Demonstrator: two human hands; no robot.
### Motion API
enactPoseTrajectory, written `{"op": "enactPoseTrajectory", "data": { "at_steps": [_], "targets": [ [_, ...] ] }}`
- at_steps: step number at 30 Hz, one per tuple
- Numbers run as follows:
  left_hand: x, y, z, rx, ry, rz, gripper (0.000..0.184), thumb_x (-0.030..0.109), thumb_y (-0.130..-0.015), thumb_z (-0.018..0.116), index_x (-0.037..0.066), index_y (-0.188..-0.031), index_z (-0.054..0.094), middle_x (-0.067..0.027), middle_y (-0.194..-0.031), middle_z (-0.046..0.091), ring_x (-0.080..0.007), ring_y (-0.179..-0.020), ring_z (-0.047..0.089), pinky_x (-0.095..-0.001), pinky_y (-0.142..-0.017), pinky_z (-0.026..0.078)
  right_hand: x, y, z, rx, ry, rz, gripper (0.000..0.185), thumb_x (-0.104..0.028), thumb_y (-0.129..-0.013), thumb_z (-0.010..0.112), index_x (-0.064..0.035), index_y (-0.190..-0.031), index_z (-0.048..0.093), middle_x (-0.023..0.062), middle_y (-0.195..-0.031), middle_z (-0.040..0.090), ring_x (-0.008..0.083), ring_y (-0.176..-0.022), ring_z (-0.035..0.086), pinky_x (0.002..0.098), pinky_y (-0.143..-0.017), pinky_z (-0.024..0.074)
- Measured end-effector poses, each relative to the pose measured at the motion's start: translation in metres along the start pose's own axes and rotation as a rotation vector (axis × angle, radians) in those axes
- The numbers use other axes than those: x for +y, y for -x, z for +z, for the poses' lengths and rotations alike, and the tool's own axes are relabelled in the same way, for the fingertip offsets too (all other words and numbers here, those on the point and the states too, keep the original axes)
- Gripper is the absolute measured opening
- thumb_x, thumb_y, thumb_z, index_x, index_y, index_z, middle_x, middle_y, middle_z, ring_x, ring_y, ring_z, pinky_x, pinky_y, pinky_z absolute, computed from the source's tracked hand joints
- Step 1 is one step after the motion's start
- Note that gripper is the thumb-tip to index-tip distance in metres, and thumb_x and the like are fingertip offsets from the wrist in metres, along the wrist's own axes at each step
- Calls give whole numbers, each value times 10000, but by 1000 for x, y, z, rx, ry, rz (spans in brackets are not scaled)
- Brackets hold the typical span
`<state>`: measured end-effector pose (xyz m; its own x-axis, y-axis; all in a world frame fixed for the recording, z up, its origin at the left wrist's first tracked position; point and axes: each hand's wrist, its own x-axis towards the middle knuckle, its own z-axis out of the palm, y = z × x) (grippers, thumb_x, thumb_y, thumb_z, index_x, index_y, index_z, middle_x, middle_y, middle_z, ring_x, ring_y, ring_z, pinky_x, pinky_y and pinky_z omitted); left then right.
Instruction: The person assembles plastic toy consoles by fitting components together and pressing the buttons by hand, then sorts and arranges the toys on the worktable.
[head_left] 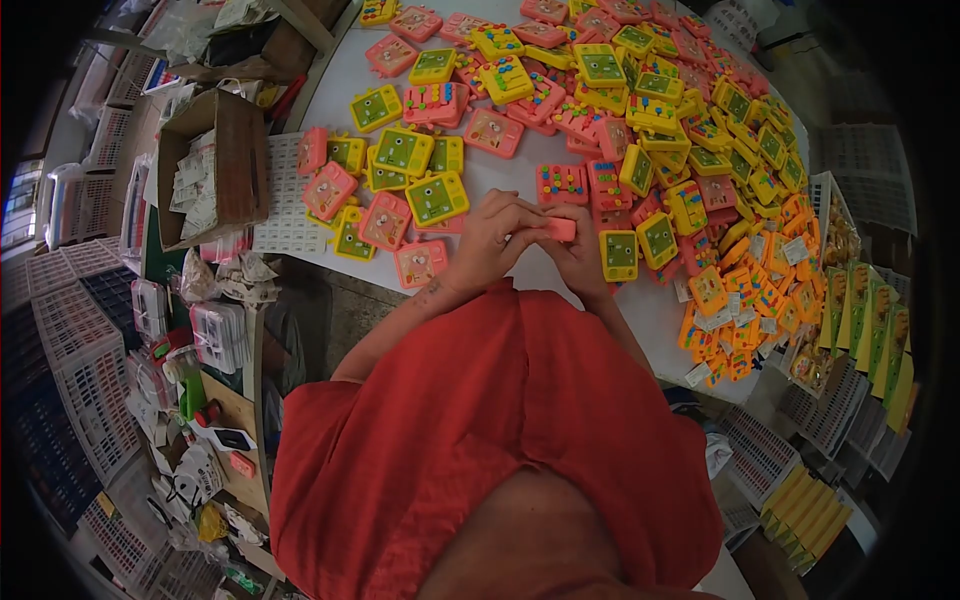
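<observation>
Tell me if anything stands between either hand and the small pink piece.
Nothing visible does. The left hand and right hand meet at the small pink piece; the nearest beaded pink toy lies beyond them on the table.

A white table (335,95) is stretching across the upper middle, and a wooden shelf (238,440) is standing at left. Grey floor (355,318) is showing between them in dim light.
</observation>
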<state>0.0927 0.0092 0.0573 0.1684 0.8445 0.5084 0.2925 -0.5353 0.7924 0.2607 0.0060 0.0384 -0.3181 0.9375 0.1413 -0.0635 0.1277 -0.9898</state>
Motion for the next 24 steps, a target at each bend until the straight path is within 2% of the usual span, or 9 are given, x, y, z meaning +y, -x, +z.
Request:
{"op": "enactPoseTrajectory", "data": {
  "at_steps": [2, 7, 10, 12, 13, 15, 19, 22, 24],
  "targets": [
    [4, -3, -2, -9, -80, -14, 169, 77, -717, 714, 68, -852, 613, -47, -911, 640, -247, -845, 561, -361, -813, 444, -6, -1, 4, 15, 159, -59, 309, -8, -832, 628, -41, -1089, 459, 85, -1076, 523, 140, -967, 530, 265, -832, 454],
    [-3, -8, -2, 3, -120, -39, 160, 81, -705, 726, 62, -807, 604, -39, -790, 622, -234, -793, 548, -334, -694, 424, 7, -1, 3, 56, 56, 23, 312, -11, -834, 626, -33, -1092, 452, 87, -1068, 528, 147, -971, 534, 271, -831, 456],
    [-12, -4, 0, -34, 12, -48, 310, 92, -683, 757, 61, -949, 601, -61, -908, 606, -219, -845, 554, -327, -759, 440, 6, -2, -1, 56, 23, 34, 316, -13, -842, 617, -31, -1104, 441, 83, -1052, 536, 146, -961, 541, 271, -828, 457],
    [-12, 1, 3, 53, 156, -208, 607, 84, -654, 795, 61, -1183, 499, -86, -1148, 519, -189, -907, 551, -298, -771, 478, 7, -3, -2, 55, -6, 38, 318, -13, -848, 609, -32, -1114, 435, 81, -1042, 541, 145, -956, 545, 271, -826, 457],
    [-14, 5, 5, 57, 154, -209, 607, 84, -654, 795, 61, -1183, 499, -86, -1148, 519, -189, -907, 551, -298, -771, 478, 10, -1, -2, 75, -54, 68, 315, -11, -857, 596, -32, -1123, 428, 77, -1042, 543, 140, -953, 546, 270, -828, 457],
    [-17, 13, 8, -34, 339, -360, 835, 69, -636, 817, 75, -1327, 348, -105, -1259, 401, -173, -989, 525, -269, -757, 511, 14, 0, -3, 92, -104, 100, 313, -9, -865, 583, -32, -1132, 422, 74, -1041, 544, 135, -950, 546, 270, -829, 457],
    [-17, 15, 10, -74, 50, -294, 885, 84, -617, 835, 77, -1343, 328, -117, -1214, 415, -175, -1007, 515, -244, -698, 525, 11, 2, -2, 83, -201, 266, 309, -67, -911, 536, -27, -1187, 403, 69, -1068, 536, 123, -963, 533, 263, -848, 442],
    [-16, 13, 9, -29, 57, -393, 918, 106, -589, 853, 79, -1344, 330, -127, -1186, 420, -197, -1026, 497, -272, -731, 522, 13, 4, -3, 49, -213, 284, 320, -158, -950, 490, -31, -1226, 392, 63, -1090, 521, 118, -994, 506, 263, -871, 415],
    [-18, 13, 10, -15, 23, -407, 914, 187, -580, 852, 65, -1331, 345, -166, -1206, 417, -319, -1052, 500, -361, -872, 463, 17, 7, -4, 33, -203, 284, 338, -210, -967, 464, -35, -1246, 385, 58, -1098, 512, 116, -1009, 491, 263, -883, 400]
  ]
}}
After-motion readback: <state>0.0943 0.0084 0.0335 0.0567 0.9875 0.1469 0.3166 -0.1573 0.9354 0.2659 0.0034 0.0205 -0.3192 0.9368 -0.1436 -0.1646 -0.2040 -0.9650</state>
